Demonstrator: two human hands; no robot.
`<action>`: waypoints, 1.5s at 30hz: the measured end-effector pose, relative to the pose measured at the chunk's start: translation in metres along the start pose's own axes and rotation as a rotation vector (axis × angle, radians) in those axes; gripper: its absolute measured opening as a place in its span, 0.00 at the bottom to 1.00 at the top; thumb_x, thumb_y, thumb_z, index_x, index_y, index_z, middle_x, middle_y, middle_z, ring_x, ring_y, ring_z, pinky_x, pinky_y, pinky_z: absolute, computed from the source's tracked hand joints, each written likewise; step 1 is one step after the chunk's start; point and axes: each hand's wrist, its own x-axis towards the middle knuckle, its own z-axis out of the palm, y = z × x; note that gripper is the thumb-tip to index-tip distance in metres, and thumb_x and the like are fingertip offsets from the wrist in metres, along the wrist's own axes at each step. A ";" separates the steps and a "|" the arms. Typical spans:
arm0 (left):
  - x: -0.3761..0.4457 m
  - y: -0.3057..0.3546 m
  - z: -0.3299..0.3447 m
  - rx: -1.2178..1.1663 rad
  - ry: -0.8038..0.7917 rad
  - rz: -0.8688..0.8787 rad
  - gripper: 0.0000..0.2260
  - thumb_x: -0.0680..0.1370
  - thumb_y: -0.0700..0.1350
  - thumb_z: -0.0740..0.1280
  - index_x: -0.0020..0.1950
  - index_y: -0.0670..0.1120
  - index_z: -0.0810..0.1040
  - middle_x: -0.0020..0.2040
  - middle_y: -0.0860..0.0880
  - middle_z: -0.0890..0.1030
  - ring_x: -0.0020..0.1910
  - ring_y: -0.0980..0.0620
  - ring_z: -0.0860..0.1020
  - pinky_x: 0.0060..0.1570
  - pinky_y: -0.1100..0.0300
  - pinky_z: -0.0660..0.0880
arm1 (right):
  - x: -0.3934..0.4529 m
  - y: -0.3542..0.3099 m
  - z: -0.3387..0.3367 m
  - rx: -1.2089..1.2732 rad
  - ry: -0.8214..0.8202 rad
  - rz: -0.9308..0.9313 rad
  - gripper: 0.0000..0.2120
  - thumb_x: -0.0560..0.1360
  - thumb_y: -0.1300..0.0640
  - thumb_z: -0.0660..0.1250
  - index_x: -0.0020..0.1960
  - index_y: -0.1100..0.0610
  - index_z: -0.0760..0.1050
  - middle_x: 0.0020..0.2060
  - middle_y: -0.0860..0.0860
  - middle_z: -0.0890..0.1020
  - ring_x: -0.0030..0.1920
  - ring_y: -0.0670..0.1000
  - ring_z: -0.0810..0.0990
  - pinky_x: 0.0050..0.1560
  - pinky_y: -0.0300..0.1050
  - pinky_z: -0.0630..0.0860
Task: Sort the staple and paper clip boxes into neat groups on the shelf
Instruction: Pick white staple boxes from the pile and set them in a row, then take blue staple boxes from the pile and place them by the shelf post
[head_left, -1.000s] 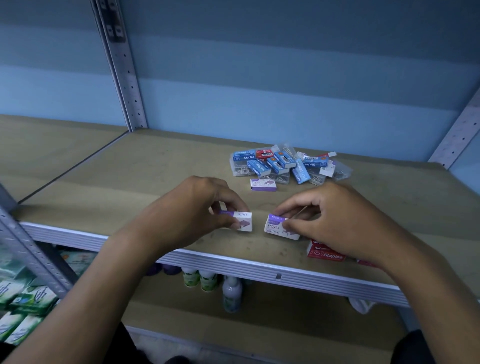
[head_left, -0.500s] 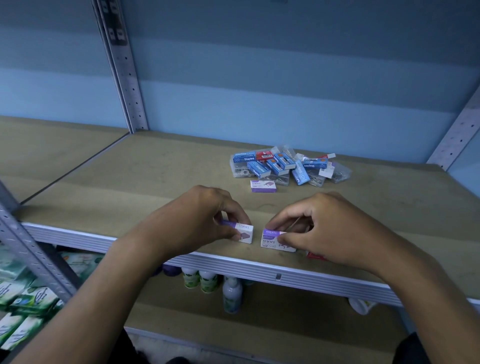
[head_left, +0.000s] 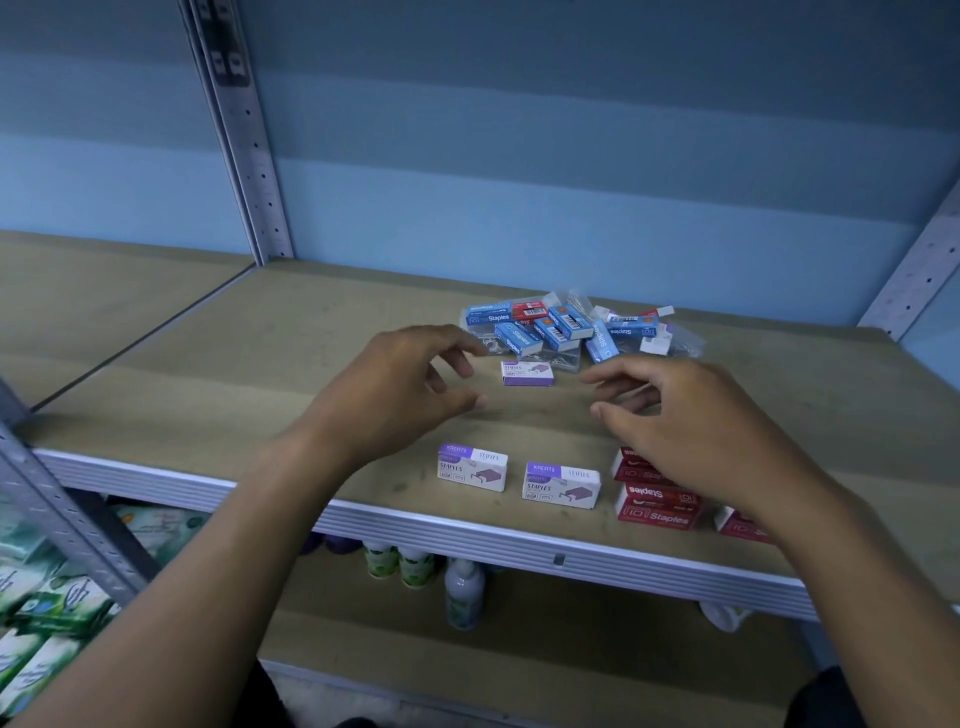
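Note:
Two purple-and-white staple boxes, one on the left (head_left: 471, 466) and one on the right (head_left: 562, 484), lie side by side near the front edge of the wooden shelf (head_left: 208, 364). Red staple boxes (head_left: 655, 508) lie to their right, partly hidden under my right wrist. A third purple box (head_left: 527, 373) lies alone farther back, in front of a heap of blue staple boxes (head_left: 561, 332) and clear paper clip packets (head_left: 563, 359). My left hand (head_left: 400, 389) and my right hand (head_left: 680, 415) hover above the shelf with loosely curled fingers, holding nothing.
Grey perforated uprights (head_left: 244, 135) frame the shelf at back left and far right. A blue wall stands behind. On the lower shelf stand small bottles (head_left: 464, 592), and green packets (head_left: 47, 613) lie at bottom left.
Both hands have let go of the two purple boxes at the front edge and lifted away toward the back of the shelf. The red boxes are uncovered again.

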 end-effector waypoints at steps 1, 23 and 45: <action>0.005 0.000 0.004 0.016 0.016 0.000 0.20 0.71 0.53 0.76 0.62 0.57 0.78 0.51 0.58 0.80 0.43 0.56 0.80 0.43 0.69 0.75 | 0.004 0.003 0.001 -0.002 0.009 0.021 0.13 0.75 0.52 0.72 0.59 0.41 0.81 0.46 0.37 0.83 0.46 0.37 0.81 0.53 0.38 0.78; 0.072 -0.002 0.054 0.069 0.063 -0.173 0.33 0.69 0.60 0.74 0.70 0.51 0.69 0.64 0.47 0.77 0.64 0.44 0.74 0.62 0.50 0.73 | 0.083 0.026 0.026 -0.188 0.045 0.138 0.28 0.74 0.52 0.66 0.74 0.46 0.67 0.66 0.53 0.76 0.65 0.57 0.75 0.62 0.55 0.75; 0.071 0.007 0.045 -0.093 0.101 -0.023 0.27 0.69 0.36 0.75 0.65 0.51 0.75 0.61 0.52 0.76 0.47 0.56 0.75 0.46 0.71 0.70 | 0.079 0.034 0.007 -0.134 0.138 0.148 0.18 0.73 0.63 0.68 0.57 0.44 0.74 0.50 0.50 0.81 0.49 0.53 0.78 0.44 0.43 0.73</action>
